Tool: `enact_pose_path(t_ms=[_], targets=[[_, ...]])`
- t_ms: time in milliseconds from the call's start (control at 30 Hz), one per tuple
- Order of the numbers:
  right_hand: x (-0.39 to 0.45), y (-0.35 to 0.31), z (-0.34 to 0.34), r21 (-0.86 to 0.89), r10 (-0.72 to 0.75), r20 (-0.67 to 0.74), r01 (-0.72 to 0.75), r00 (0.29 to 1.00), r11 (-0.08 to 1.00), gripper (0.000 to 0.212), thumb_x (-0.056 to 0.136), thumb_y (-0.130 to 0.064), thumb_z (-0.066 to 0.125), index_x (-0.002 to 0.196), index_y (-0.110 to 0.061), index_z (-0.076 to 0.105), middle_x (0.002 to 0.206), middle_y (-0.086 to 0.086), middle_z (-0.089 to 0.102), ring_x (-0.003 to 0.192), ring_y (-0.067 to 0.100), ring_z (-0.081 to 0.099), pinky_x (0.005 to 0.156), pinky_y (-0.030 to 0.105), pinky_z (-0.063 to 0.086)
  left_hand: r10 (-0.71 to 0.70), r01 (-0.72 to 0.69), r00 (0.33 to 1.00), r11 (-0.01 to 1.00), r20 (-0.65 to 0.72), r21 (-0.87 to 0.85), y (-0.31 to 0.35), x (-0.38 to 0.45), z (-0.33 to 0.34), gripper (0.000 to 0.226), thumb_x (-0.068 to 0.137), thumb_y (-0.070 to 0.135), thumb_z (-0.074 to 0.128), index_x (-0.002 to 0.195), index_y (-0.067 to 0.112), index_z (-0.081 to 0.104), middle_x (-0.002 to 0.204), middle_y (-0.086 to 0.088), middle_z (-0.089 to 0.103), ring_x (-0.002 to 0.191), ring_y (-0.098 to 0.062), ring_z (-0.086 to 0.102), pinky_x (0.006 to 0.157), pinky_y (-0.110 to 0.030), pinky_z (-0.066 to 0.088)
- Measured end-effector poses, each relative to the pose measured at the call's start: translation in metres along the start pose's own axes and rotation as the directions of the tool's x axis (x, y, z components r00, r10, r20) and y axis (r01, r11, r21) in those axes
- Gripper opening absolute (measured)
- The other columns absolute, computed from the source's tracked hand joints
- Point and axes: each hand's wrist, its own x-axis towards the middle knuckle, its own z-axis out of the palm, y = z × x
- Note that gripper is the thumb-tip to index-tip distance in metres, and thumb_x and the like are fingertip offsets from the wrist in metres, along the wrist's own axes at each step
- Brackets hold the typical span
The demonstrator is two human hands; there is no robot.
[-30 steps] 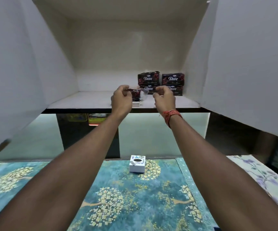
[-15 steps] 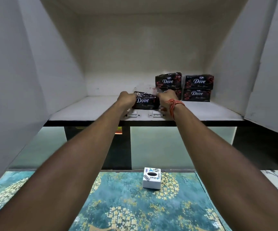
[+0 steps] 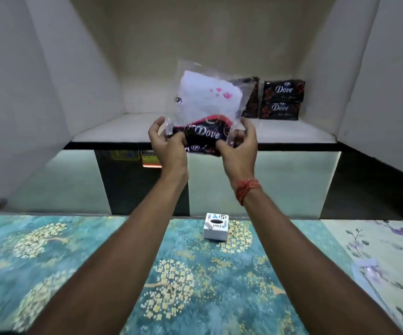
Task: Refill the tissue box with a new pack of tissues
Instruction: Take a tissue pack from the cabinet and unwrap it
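A tissue pack [image 3: 205,112] in clear plastic with a dark "Dove" band and white tissues showing is held upright in front of the cupboard shelf. My left hand [image 3: 169,146] grips its lower left corner and my right hand [image 3: 240,146] grips its lower right corner. A small white cube tissue box [image 3: 215,226] with a dark oval opening on top stands on the patterned table below, between my forearms.
Dark Dove packs [image 3: 281,99] are stacked at the back right of the white shelf [image 3: 113,129]. Open cupboard doors [image 3: 394,93] flank both sides. The teal floral table cover [image 3: 195,274] spreads below; a pale floral one [image 3: 389,250] lies at right.
Both hands have lifted the tissue pack off the shelf and tipped it upright toward me, so its clear face shows. The view has moved closer to the shelf.
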Motion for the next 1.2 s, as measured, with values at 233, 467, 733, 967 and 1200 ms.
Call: enact_pose_path(t_ms=[233, 467, 733, 967, 1200], targets=[[-0.098, 0.087, -0.044, -0.085, 0.213, 0.091, -0.205, 0.973, 0.975, 0.049, 0.070, 0.009, 0.070, 0.111, -0.011, 0.052, 0.098, 0.002, 0.061, 0.088, 0.015, 0.060, 0.065, 0.017, 0.055, -0.290, 0.289, 0.950, 0.957, -0.116, -0.025, -0.069, -0.065, -0.079, 0.047, 0.063, -0.017, 0.039, 0.093, 0.013, 0.061, 0.080, -0.004, 0.058, 0.075, -0.019, 0.050, 0.060, -0.028, 0.040], [-0.143, 0.178, -0.052, -0.308, 0.405, 0.202, -0.334, 0.892, 0.891, 0.056, 0.068, 0.006, 0.077, 0.116, -0.006, 0.052, 0.094, -0.003, 0.062, 0.076, -0.007, 0.060, 0.063, 0.006, 0.046, -0.697, 0.718, 0.691, 0.693, -0.191, 0.066, -0.169, -0.069, -0.174, 0.085, 0.048, -0.006, 0.047, 0.133, -0.006, 0.043, 0.110, -0.021, 0.053, 0.091, -0.037, 0.052, 0.052, -0.040, 0.052], [-0.117, 0.246, -0.052, -0.490, 0.587, 0.271, -0.415, 0.763, 0.767, 0.068, 0.067, -0.035, 0.080, 0.124, -0.023, 0.045, 0.116, 0.001, 0.057, 0.102, 0.016, 0.060, 0.080, 0.032, 0.056, -0.690, 0.748, 0.646, 0.657, -0.326, 0.093, -0.242, -0.024, -0.241, 0.045, 0.064, -0.019, 0.027, 0.094, 0.003, 0.051, 0.083, -0.010, 0.054, 0.080, -0.027, 0.050, 0.062, -0.031, 0.045], [-0.076, 0.275, -0.029, -0.698, 0.427, 0.361, -0.064, 0.829, 0.714, 0.051, 0.080, -0.021, 0.073, 0.126, -0.006, 0.058, 0.123, 0.008, 0.065, 0.106, 0.019, 0.062, 0.087, 0.036, 0.056, -0.715, 0.807, 0.589, 0.503, -0.376, 0.308, -0.281, -0.010, -0.264, 0.043, 0.072, -0.021, 0.027, 0.092, 0.004, 0.055, 0.072, -0.004, 0.054, 0.068, -0.018, 0.048, 0.053, -0.026, 0.042], [-0.058, 0.314, -0.034, -0.752, 0.642, 0.424, -0.146, 0.639, 0.643, 0.067, 0.075, -0.025, 0.080, 0.133, -0.007, 0.050, 0.123, 0.008, 0.061, 0.106, 0.020, 0.059, 0.091, 0.032, 0.052, -0.779, 0.853, 0.517, 0.437, -0.354, 0.285, -0.308, -0.013, -0.270, 0.034, 0.092, -0.010, 0.040, 0.087, 0.011, 0.066, 0.074, -0.005, 0.069, 0.067, -0.019, 0.064, 0.065, -0.034, 0.056]])
